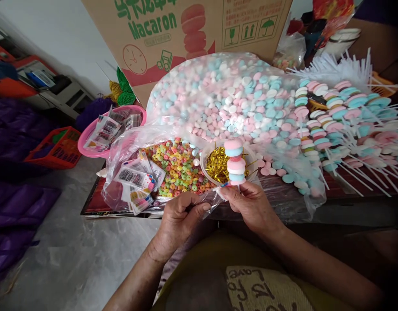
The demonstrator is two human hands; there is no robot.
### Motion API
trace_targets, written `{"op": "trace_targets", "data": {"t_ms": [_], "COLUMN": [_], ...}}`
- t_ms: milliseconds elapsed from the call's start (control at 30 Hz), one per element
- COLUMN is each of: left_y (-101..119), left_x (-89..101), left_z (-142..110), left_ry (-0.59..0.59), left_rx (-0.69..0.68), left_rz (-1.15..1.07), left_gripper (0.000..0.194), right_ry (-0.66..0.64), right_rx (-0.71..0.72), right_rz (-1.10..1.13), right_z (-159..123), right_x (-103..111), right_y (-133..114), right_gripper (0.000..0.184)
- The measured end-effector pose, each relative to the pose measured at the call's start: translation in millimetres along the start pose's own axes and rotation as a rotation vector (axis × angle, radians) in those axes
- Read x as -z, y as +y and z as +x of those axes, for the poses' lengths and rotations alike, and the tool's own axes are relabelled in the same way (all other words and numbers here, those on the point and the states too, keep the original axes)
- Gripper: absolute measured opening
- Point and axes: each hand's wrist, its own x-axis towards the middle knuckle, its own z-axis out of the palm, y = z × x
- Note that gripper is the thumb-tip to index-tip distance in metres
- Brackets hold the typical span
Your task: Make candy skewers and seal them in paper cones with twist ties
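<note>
My right hand pinches the base of a candy skewer, a stack of pink and blue macaron-shaped discs held upright. My left hand is closed on a thin clear plastic bag just beside the skewer's lower end. Right behind the skewer stands a clear bowl of gold twist ties. To its left lies an open bag of small coloured candy rings.
A large clear bag of pink, blue and white discs fills the table middle. Finished skewers with white sticks pile at the right. A pink basket of label packets, a Macaron carton and a red crate stand left and behind.
</note>
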Motion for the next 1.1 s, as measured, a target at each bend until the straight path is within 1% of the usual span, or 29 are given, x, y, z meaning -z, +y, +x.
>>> {"op": "trace_targets", "data": {"t_ms": [33, 100, 167, 200, 267, 300, 367, 400, 467, 567, 733, 833, 933, 1000, 1033, 1067, 1100], "left_y": [-0.6, -3.4, -8.1, -10.8, -15.5, -17.4, -19.7, -20.4, -20.8, -20.5, -16.8, -10.5, -2.9, 0.3, 0.8, 0.7, -0.1], "left_x": [1.0, 4.0, 8.5, 11.3, 17.7, 20.8, 26.0, 27.8, 30.2, 33.2, 40.8, 40.9, 36.8, 34.4, 33.9, 33.9, 34.4], "left_z": [0.9, 1.4, 0.5, -0.1, -0.5, -0.1, 2.0, 3.4, 6.4, 10.2, 16.0, 20.7, 25.9, 29.6, 31.4, 33.1, 34.7], "left_ry": [-0.029, -0.045, -0.030, -0.024, -0.026, -0.037, -0.041, -0.039, -0.034, -0.056, -0.076, -0.139, -0.253, -0.284, -0.280, -0.272, -0.263], "left_rx": [-0.052, -0.154, -0.222, -0.243, -0.266, -0.278, -0.331, -0.365, -0.424, -0.468, -0.575, -0.620, -0.618, -0.608, -0.609, -0.610, -0.613], "left_rz": [0.006, 0.013, 0.020, 0.024, 0.033, 0.038, 0.055, 0.070, 0.103, 0.147, 0.270, 0.306, 0.304, 0.292, 0.287, 0.285, 0.283], "left_gripper": [0.020, 0.017, 0.014, 0.013, 0.014, 0.015, 0.016, 0.017, 0.019, 0.022, 0.024, 0.023, 0.024, 0.026, 0.027, 0.027, 0.026], "right_ry": [-0.005, -0.045, -0.080, -0.066, 0.003, 0.009, -0.006, -0.029, -0.058, -0.117, -0.237, -0.295, -0.286, -0.306, -0.344, -0.349, -0.320], "right_rx": [-0.009, -0.007, 0.043, 0.100, 0.268, 0.382, 0.618, 0.717, 0.871, 1.010, 1.108, 1.175, 1.210, 1.234, 1.224, 1.175, 1.100], "right_rz": [-0.017, -0.080, -0.200, -0.290, -0.534, -0.674, -0.911, -0.995, -1.109, -1.244, -1.426, -1.489, -1.528, -1.529, -1.508, -1.467, -1.418], "right_z": [0.5, 1.6, 1.7, 1.0, -1.8, -3.8, -7.6, -9.1, -10.7, -10.2, -11.5, -13.0, -11.0, -7.5, -5.4, -3.3, -1.1], "right_x": [2.7, 12.6, 29.8, 40.7, 64.2, 75.1, 92.2, 97.6, 103.3, 106.4, 118.9, 122.3, 113.5, 103.6, 99.0, 95.4, 93.2], "right_y": [-1.1, -6.1, -15.7, -22.3, -37.7, -46.1, -62.4, -69.8, -81.6, -91.7, -98.6, -103.9, -109.2, -111.4, -111.8, -111.7, -111.2], "right_gripper": [0.034, 0.035, 0.033, 0.030, 0.020, 0.015, 0.014, 0.017, 0.023, 0.027, 0.023, 0.020, 0.022, 0.025, 0.026, 0.027, 0.027]}}
